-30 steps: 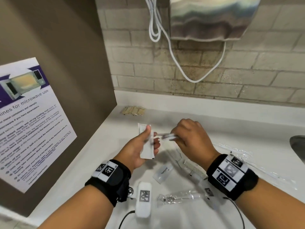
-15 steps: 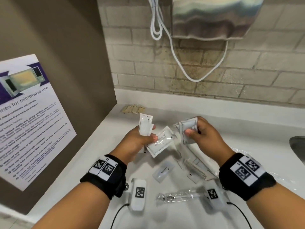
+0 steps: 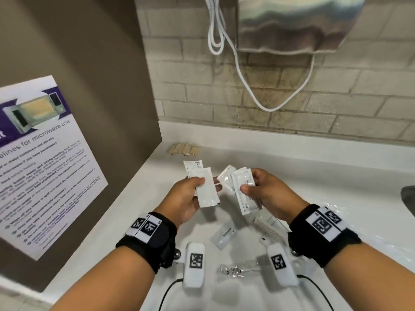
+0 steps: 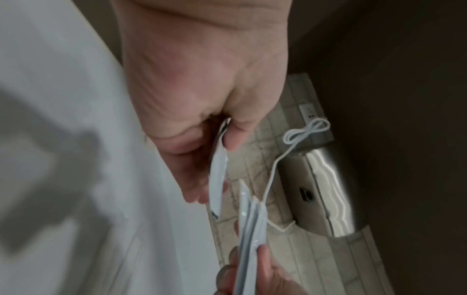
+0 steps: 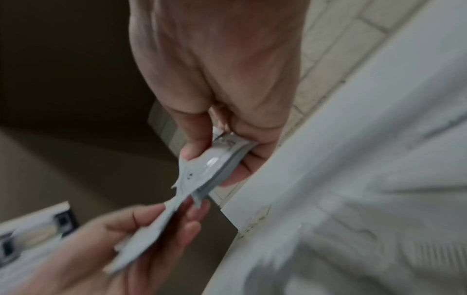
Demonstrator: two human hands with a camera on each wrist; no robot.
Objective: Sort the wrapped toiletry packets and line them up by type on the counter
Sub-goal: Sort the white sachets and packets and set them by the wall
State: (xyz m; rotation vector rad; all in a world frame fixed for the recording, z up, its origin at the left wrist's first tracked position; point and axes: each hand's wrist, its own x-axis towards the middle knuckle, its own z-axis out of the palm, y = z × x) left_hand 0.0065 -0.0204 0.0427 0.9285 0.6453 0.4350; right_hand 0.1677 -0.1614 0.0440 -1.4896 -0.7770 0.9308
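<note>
one white counter point(image 3: 336, 176) below a tiled wall point(image 3: 292, 97)

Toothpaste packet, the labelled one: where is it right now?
Head view: the toothpaste packet lies flat on the counter, low centre, below and between both hands, with the comb to its right.

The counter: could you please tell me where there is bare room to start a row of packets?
Bare counter runs along the back ledge, right of the tan packets; also along the left edge by the brown panel. Crowded: under the hands, around the toothpaste sachet, comb and clear wrappers.
</note>
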